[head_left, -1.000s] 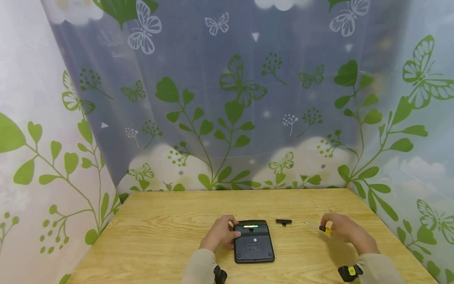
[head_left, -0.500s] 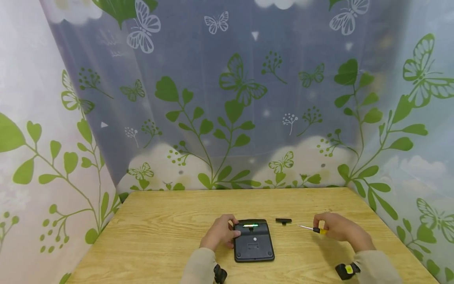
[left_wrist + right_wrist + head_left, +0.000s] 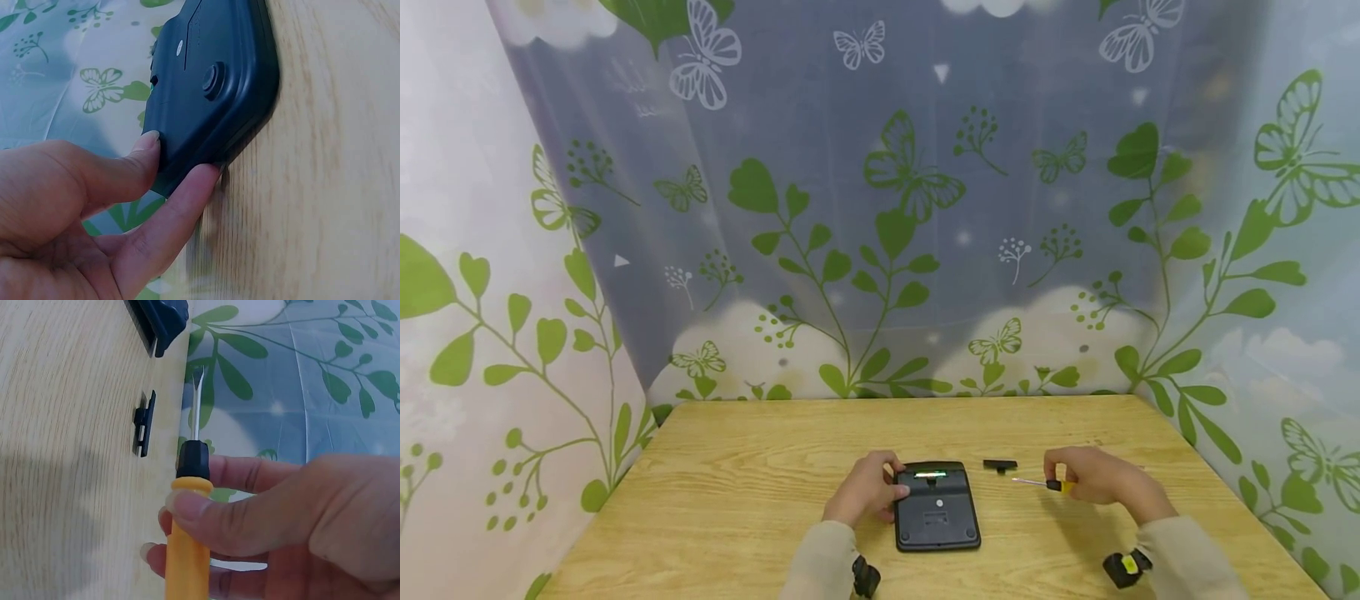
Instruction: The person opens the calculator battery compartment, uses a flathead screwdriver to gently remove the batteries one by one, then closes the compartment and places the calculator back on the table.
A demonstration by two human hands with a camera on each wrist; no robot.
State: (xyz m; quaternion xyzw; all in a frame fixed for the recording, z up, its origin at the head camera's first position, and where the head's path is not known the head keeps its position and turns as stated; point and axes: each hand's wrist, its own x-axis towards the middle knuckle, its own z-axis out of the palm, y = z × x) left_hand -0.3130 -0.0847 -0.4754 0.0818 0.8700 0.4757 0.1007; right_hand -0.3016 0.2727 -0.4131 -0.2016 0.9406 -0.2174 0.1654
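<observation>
A black calculator (image 3: 936, 521) lies back side up on the table, its battery compartment uncovered with a shiny green battery (image 3: 930, 474) inside. My left hand (image 3: 867, 492) grips its upper left edge, thumb on the back face and fingers along the side, as the left wrist view shows close up. In my right hand (image 3: 1097, 477) is a flat-tipped screwdriver (image 3: 190, 534) with a yellow and black handle, pinched between thumb and fingers above the table. Its shaft points left toward the calculator. Between them lies the small black battery cover (image 3: 1000, 464), touched by neither hand.
The wooden table (image 3: 760, 467) reaches back to a patterned curtain (image 3: 820, 275) with leaves and butterflies, which also hangs at both sides. Black wrist cameras sit at both sleeves.
My right hand has moved left with the screwdriver, bringing the tip nearer to the calculator and below the battery cover. The left hand keeps its grip on the calculator.
</observation>
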